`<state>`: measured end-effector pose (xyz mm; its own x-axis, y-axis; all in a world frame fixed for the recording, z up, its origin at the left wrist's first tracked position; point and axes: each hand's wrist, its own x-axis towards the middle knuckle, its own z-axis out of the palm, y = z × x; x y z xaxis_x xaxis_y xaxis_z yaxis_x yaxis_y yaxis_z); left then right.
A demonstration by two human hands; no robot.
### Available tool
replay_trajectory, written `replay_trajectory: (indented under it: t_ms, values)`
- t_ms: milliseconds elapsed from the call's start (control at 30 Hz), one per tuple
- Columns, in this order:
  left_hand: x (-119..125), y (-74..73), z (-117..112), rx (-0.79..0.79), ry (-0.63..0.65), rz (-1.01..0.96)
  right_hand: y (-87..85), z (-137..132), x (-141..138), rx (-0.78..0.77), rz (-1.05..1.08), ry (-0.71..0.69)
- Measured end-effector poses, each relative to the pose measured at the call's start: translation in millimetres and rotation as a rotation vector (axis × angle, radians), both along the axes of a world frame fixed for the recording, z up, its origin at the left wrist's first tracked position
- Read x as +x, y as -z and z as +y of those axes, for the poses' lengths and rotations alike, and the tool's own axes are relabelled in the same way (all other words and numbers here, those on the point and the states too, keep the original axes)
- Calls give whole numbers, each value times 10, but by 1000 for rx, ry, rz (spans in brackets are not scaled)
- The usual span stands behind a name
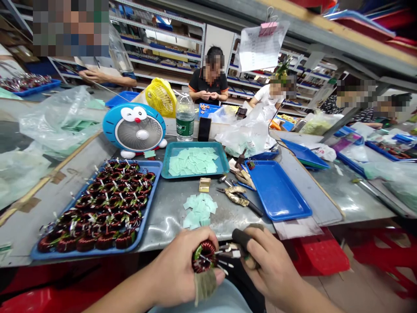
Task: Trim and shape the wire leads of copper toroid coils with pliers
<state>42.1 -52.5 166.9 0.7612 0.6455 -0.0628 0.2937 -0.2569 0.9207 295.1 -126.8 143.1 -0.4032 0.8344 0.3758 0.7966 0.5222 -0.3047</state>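
My left hand is closed around a copper-wound toroidal coil, held in front of the table's edge. Green cloth-like wrapping covers part of the left thumb. In my right hand is a pair of pliers, with its jaws beside the coil's pale wire leads. Whether the jaws grip a lead, I cannot tell. A small pile of pale green paper pieces lies on the table just beyond the hands. On the left, a blue tray carries rows of similar coils.
Beyond the paper pile stand a small box and a teal tray of green papers. Other pliers lie beside a blue tray with one coil in its far corner. A fan and water bottle stand behind. Several people sit opposite.
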Motion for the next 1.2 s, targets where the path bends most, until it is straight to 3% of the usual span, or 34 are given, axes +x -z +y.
replay_trajectory:
  t_ms: [167, 400, 533, 733, 933, 1200]
  values:
    - [7, 31, -77, -34, -43, -46, 41, 17, 15, 4, 21, -22]
    - [13, 1, -212, -144, -61, -181, 241, -115, -53, 76, 162, -18]
    - [-12, 25, -233, -90, -96, -218, 262, -139, -88, 83, 209, -12]
    - [-98, -88, -214, 48, 28, -105, 206, -109, -74, 15, 212, -79]
    - [-10, -90, -255, -96, -164, -154, 215, -92, -72, 140, 188, -20]
    - [88, 30, -236, -195, -333, -116, -39, -46, 11, 295, -83, -11]
